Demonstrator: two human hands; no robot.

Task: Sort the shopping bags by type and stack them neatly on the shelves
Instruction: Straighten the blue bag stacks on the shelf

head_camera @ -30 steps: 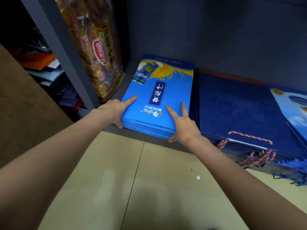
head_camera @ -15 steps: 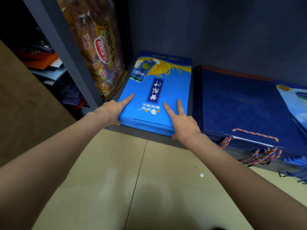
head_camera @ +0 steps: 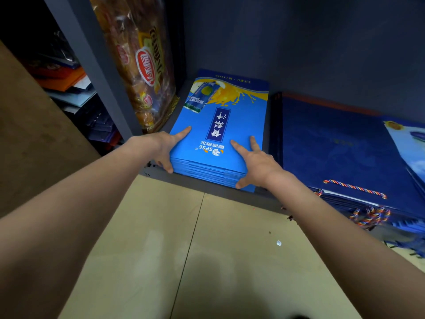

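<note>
A stack of flat bright-blue shopping bags [head_camera: 220,125] with white lettering and an orange splash print lies on the low grey shelf [head_camera: 207,184], at its left end. My left hand [head_camera: 165,148] is at the stack's front left corner, index finger straight on top and thumb against the front edge. Over at the front right corner, my right hand [head_camera: 255,164] has its fingers spread flat on top and its thumb at the front edge. A stack of dark navy bags [head_camera: 340,146] with multicoloured rope handles lies just to the right.
A tall orange snack bag [head_camera: 142,72] leans against the grey shelf post [head_camera: 92,65] left of the blue stack. A pale blue printed bag [head_camera: 411,143] overlaps the navy stack at far right. More bags [head_camera: 69,88] lie in the left bay. Beige floor tiles [head_camera: 184,249] are below.
Both hands have pushed the bright-blue stack further back onto the shelf. Its front edge now lies about level with the shelf lip.
</note>
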